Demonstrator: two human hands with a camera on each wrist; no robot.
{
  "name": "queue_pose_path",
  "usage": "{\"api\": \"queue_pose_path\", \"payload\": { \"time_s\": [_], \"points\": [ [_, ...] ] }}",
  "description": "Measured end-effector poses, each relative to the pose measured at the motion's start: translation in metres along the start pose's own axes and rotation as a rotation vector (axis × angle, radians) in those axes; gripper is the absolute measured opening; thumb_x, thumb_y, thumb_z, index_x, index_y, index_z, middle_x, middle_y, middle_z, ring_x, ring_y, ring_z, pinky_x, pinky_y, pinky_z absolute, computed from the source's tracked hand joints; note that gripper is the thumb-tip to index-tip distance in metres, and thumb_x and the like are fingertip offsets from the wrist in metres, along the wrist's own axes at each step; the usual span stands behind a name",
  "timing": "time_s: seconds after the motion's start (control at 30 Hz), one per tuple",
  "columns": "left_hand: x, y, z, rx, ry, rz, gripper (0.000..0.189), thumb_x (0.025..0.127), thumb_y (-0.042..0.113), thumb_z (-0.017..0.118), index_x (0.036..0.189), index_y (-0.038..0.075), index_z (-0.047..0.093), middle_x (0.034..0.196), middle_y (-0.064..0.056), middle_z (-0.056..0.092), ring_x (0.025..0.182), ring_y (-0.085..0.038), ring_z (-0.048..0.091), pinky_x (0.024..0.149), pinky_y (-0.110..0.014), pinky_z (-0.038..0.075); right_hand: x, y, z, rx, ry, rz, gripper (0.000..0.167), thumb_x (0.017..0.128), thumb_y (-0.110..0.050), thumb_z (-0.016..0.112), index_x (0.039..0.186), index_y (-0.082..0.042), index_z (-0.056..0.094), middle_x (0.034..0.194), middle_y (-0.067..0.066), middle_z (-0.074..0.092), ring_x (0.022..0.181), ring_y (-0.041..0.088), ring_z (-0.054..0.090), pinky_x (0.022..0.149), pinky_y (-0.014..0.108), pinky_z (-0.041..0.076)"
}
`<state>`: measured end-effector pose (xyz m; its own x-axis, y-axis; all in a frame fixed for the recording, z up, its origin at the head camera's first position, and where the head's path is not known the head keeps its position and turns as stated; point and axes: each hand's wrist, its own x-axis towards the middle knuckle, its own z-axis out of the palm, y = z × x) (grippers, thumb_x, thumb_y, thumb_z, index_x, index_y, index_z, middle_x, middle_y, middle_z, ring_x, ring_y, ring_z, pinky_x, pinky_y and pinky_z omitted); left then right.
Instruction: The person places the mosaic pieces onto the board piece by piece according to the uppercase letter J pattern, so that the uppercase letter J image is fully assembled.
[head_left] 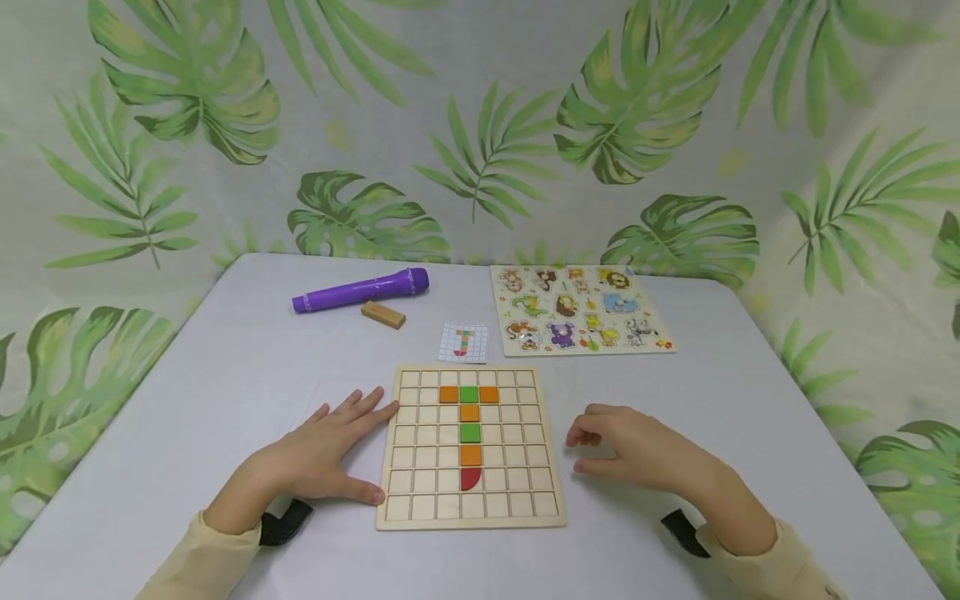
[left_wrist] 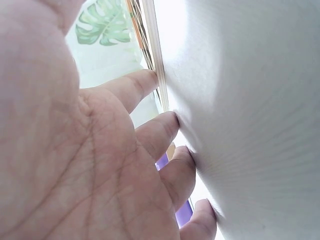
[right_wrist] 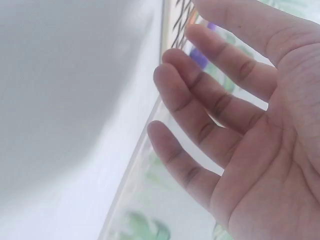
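Note:
A square wooden grid board (head_left: 510,506) lies in front of the person. On it, orange and green square tiles form a T shape, with a red quarter-round tile (head_left: 470,478) at the foot of the stem. The left hand (head_left: 322,454) is spread beside the board, its thumb and index fingertip touching the left edge; in the left wrist view its other fingertips (left_wrist: 202,207) rest on the tablecloth. Right of the board, the right hand (head_left: 637,446) hovers with loosely bent fingers and holds nothing. Just behind the board lies a small pattern card (head_left: 463,343) printed with a similar coloured figure.
An animal puzzle board (head_left: 577,308) lies at the back right of the white-covered table (head_left: 637,550). At the back left are a purple toy microphone (head_left: 360,292) and a small wooden block (head_left: 383,315). A leaf-patterned cloth (head_left: 480,125) hangs behind.

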<state>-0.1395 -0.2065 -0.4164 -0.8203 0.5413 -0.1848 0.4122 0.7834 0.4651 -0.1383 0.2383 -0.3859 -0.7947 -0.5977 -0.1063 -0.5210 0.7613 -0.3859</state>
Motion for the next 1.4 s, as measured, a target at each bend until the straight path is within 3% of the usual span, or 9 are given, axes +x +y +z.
{"api": "queue_pose_path", "payload": {
  "time_s": [0.3, 0.53, 0.77, 1.03, 1.4],
  "points": [
    [0.0, -0.003, 0.001, -0.005, -0.006, 0.004, 0.118, 0.079, 0.074, 0.082, 0.172, 0.023, 0.03, 0.181, -0.015, 0.019, 0.165, -0.051, 0.016, 0.126, -0.08, 0.014, -0.037, 0.033, -0.011, -0.011, 0.081, 0.135, 0.033, 0.09, -0.034, 0.088, 0.117, -0.02, 0.075, 0.118, -0.007, 0.067, 0.111, 0.022, 0.068, 0.092, 0.04, 0.06],
    [0.001, -0.003, 0.001, -0.004, -0.002, 0.01, 0.118, 0.078, 0.074, 0.082, 0.171, 0.023, 0.03, 0.181, -0.015, 0.019, 0.165, -0.051, 0.016, 0.125, -0.081, 0.015, -0.058, 0.054, -0.012, 0.101, 0.062, 0.223, 0.042, 0.088, -0.032, 0.09, 0.122, -0.014, 0.073, 0.119, 0.0, 0.068, 0.11, 0.025, 0.067, 0.076, 0.026, 0.059],
    [0.001, -0.002, 0.001, 0.01, 0.001, 0.007, 0.118, 0.078, 0.074, 0.082, 0.171, 0.023, 0.03, 0.181, -0.015, 0.02, 0.165, -0.051, 0.017, 0.125, -0.081, 0.016, -0.066, 0.063, 0.002, 0.067, 0.105, 0.217, 0.038, 0.086, -0.034, 0.091, 0.117, -0.019, 0.074, 0.112, -0.009, 0.065, 0.095, 0.007, 0.058, 0.076, 0.024, 0.053],
    [0.001, -0.002, 0.002, 0.0, -0.001, 0.012, 0.118, 0.078, 0.074, 0.082, 0.171, 0.023, 0.03, 0.18, -0.015, 0.02, 0.165, -0.052, 0.017, 0.124, -0.082, 0.015, -0.067, 0.066, 0.006, 0.062, 0.117, 0.206, 0.03, 0.088, -0.027, 0.09, 0.112, -0.02, 0.075, 0.103, -0.011, 0.062, 0.088, 0.003, 0.052, 0.073, 0.022, 0.05],
    [0.0, -0.002, 0.001, -0.008, -0.005, 0.005, 0.118, 0.078, 0.075, 0.082, 0.171, 0.024, 0.03, 0.181, -0.014, 0.019, 0.165, -0.051, 0.016, 0.125, -0.081, 0.015, -0.064, 0.068, 0.005, 0.084, 0.111, 0.172, 0.014, 0.092, -0.016, 0.085, 0.102, -0.017, 0.076, 0.097, -0.011, 0.066, 0.084, -0.002, 0.057, 0.072, 0.024, 0.054]
  ]
}}
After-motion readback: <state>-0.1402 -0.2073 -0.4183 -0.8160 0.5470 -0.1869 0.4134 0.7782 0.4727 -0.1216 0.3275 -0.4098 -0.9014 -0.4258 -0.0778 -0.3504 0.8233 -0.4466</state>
